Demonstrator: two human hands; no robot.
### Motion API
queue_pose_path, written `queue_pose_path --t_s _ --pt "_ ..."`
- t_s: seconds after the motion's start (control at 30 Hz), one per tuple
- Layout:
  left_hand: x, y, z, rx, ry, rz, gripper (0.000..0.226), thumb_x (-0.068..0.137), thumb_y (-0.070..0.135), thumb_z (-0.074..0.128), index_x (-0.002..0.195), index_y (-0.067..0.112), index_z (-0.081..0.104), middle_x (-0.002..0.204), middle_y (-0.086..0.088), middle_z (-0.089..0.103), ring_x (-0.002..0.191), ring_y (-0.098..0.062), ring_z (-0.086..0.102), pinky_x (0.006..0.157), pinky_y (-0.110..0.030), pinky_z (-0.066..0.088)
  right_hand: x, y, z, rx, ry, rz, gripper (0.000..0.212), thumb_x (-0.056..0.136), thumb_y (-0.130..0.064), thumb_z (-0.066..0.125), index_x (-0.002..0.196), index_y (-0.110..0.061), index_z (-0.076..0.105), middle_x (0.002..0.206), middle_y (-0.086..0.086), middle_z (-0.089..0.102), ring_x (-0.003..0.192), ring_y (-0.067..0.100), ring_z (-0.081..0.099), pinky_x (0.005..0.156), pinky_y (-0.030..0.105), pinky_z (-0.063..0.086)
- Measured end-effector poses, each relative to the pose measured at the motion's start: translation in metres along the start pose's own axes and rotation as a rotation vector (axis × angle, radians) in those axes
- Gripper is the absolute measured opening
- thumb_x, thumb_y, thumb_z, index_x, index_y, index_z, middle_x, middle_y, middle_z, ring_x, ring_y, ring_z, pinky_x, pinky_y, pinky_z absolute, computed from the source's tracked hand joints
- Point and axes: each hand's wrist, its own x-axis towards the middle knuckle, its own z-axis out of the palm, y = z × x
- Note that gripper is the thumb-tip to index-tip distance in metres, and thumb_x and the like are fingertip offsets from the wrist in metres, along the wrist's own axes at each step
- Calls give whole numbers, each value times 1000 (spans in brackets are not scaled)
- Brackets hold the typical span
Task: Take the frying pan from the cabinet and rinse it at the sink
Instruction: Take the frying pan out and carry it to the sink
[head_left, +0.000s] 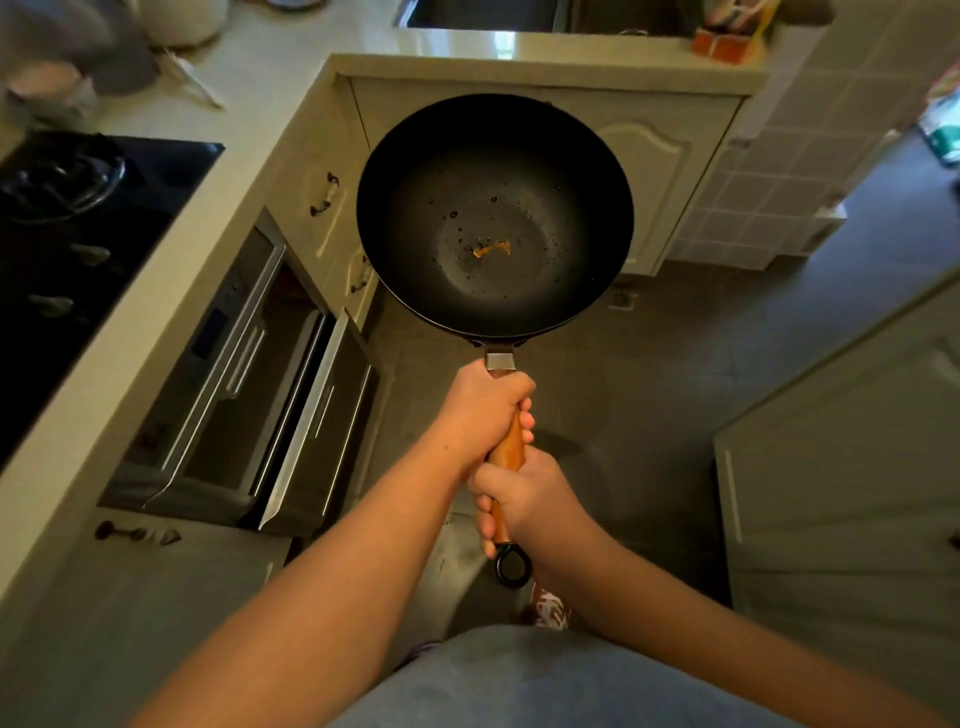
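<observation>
Frying pan (494, 215) held level ahead of my fingers; small orange scrap in its bowl. Left hand (485, 410) and right hand (524, 501) both wrapped tight around the wooden handle (510, 447). Sink (483, 14) beyond the rim; bare floor (665, 374) beneath.

My pan (494, 215) looks matt black inside, its handle (509, 447) smooth wood with a metal collar; the counter (291, 67) is glossy.

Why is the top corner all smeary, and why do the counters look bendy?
Head view: the top-left corner of the counter is blurred, probably from movement; the wide lens curves the counter edges; the frying pan stays sharp, and a bright glare shines near the sink.
</observation>
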Motion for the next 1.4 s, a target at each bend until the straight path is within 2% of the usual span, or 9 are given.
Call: queue_pose_path --t_s 0.2,0.27,0.43,0.67,0.87,1.03,1.23,1.4 --pt "62 46 -3 -70 43 -19 13 91 19 59 93 7 61 55 1 60 44 -6 57 47 -22 51 57 -53 -22 -29 -86 26 13 77 2 52 66 -5 53 46 5 51 37 16 50 38 24 44" --pt "84 60 -10 -99 42 -22 11 90 16 60 95 7 61 57 1 60 44 -6 57 45 -22 52 80 -66 -22 -32 -102 24 10 72 -2 53 64 -8 54 46 5 51 38 17 50 40 25 44" --pt "154 92 -46 -80 39 -24 9 90 16 60 96 9 60 50 5 60 42 -5 58 44 -21 51 150 -101 -2 -46 -77 7 21 69 -5 55 51 -15 55 42 8 51 34 21 47 38 25 43" --pt "243 151 -109 -65 -77 40 6 90 13 58 90 7 58 49 5 57 43 -6 57 45 -21 50 246 -162 45 66 -7 -18 14 74 1 55 63 -8 53 44 2 49 33 15 47 34 23 41" --pt "298 202 -136 -57 -109 66 8 93 12 57 89 6 58 55 0 58 42 -6 56 45 -20 51 303 -215 56 69 -11 -48 18 76 -2 55 60 -10 56 44 3 50 35 15 48 36 24 43" --pt "357 241 -140 -56 -115 63 12 94 11 56 83 6 59 56 -2 57 42 -7 55 45 -21 51 360 -256 47 55 9 -43 27 73 -4 56 49 -17 57 44 2 49 34 16 47 36 23 42" --pt "445 298 -130 -63 -96 58 14 93 8 56 79 9 58 55 -1 56 42 -8 54 44 -21 50 443 -319 12 8 9 26 15 75 0 56 63 -7 53 40 0 50 32 14 48 38 22 42" --pt "511 347 -124 -79 -61 15 14 90 6 55 77 6 56 51 -1 54 39 -9 53 41 -22 49 498 -376 -11 37 -56 2 12 83 1 54 74 -6 54 51 3 50 38 13 48 40 26 43"
